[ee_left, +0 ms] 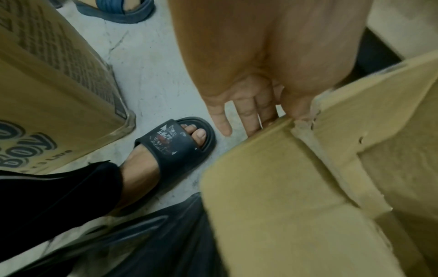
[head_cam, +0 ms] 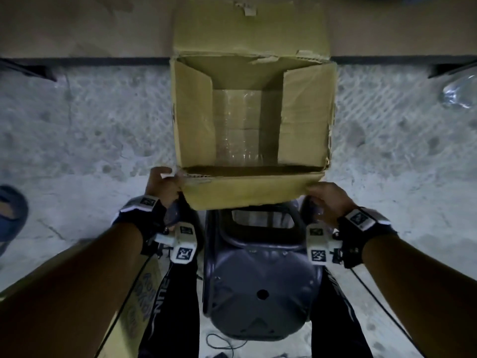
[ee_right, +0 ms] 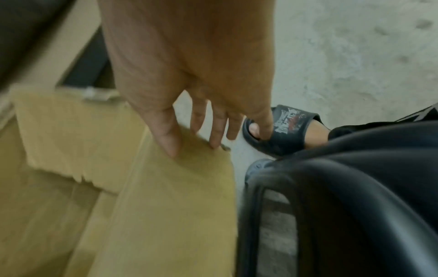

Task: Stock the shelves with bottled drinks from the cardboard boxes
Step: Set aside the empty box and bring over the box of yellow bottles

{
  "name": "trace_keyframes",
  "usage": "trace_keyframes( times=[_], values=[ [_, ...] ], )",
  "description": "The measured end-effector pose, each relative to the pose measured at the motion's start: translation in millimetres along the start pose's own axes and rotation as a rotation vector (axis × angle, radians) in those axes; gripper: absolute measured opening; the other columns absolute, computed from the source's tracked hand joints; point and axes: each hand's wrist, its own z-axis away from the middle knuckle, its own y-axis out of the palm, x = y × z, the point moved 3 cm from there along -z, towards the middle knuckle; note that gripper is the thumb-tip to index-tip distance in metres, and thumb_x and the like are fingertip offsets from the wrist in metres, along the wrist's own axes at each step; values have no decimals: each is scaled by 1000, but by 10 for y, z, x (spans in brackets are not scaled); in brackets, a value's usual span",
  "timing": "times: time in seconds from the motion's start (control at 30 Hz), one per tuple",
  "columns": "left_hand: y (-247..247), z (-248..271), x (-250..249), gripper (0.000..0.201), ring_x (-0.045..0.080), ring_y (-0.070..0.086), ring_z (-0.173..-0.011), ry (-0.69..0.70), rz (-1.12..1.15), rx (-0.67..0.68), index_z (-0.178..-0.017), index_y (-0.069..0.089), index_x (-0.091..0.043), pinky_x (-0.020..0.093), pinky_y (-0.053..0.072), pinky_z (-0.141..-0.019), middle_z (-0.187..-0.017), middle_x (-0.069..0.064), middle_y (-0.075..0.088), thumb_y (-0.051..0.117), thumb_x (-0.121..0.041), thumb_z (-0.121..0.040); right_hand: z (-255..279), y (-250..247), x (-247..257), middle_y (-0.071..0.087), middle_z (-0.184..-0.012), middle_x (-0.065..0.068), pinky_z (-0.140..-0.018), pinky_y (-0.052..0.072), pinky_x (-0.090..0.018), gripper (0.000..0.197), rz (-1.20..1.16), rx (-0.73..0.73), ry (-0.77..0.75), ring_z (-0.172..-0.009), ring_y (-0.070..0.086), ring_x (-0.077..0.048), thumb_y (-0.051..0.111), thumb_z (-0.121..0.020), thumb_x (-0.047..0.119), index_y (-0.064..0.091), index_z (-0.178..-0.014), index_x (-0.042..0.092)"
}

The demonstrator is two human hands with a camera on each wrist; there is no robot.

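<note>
Far to my left, a blue sandal sits on the pale, speckled floor. Closer in, beside my left leg, stands a closed printed cardboard box, and my left foot in a dark slide sandal is planted next to it.

My left hand is at the near left corner of the open cardboard box. The thumb lies against the corner edge and the fingers reach straight down along the outside wall, touching the cardboard; nothing in these views shows them curling round it.

The open box sits on the floor straight ahead of me, with all 4 flaps folded outward. Inside, faint clear plastic bottles lie along the bottom, too dim for me to count.

Between my knees, just behind the box, is a dark plastic stool.

My right hand is at the near right corner of the front flap. Its fingers are spread and nearly straight, the thumb and fingertips resting on the flap's edge without gripping it. Beyond those fingers, my right foot wears a matching dark slide.

Far right, at the edge of the floor, lies crumpled clear plastic.
</note>
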Motion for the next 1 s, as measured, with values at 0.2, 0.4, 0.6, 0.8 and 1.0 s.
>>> trace_keyframes(
  times=[0.2, 0.4, 0.6, 0.8, 1.0],
  values=[
    [-47, 168, -340, 14, 26, 52, -55, -151, -44, 81, -91, 46, -15, 37, 55, -47, -85, 13, 53, 53, -25, -98, 267, -224, 182, 69, -98, -10, -90, 50, -38, 8, -473, 144, 70, -92, 65, -23, 56, -95, 18, 62, -96, 15],
    [-60, 212, -447, 39, 32, 62, -81, -218, 215, 143, -121, 43, -18, 40, 53, -67, -93, 19, 64, 37, -50, -99, 216, -336, 419, 59, -102, -18, -89, 48, -37, 28, -641, -3, 30, -91, 63, -27, 55, -97, 35, 55, -111, 11],
    [-67, -12, -556, 34, 27, 61, -77, -132, 110, -30, -112, 48, -12, 42, 53, -80, -89, 14, 61, 49, -43, -97, -137, -280, 1095, 59, -102, -13, -68, 46, -35, 23, 311, -263, -305, -86, 63, -32, 64, -89, 30, 52, -105, 17],
    [122, -373, -573, 32, 36, 64, -93, 92, -422, -65, -111, 52, -16, 52, 55, -81, -108, 15, 62, 58, -38, -89, -621, -177, 2305, 58, -114, -5, -76, 51, -29, 44, 123, -270, -580, -105, 62, -27, 69, -81, 28, 51, -120, 17],
    [212, -584, -438, 32, 40, 59, -104, 77, -468, -100, -120, 51, -15, 52, 53, -86, -120, 17, 58, 43, -31, -94, -719, 92, 2652, 52, -110, 4, -75, 45, -14, 46, 20, -82, -524, -99, 49, -11, 58, -88, 32, 58, -130, 12]
  ],
)
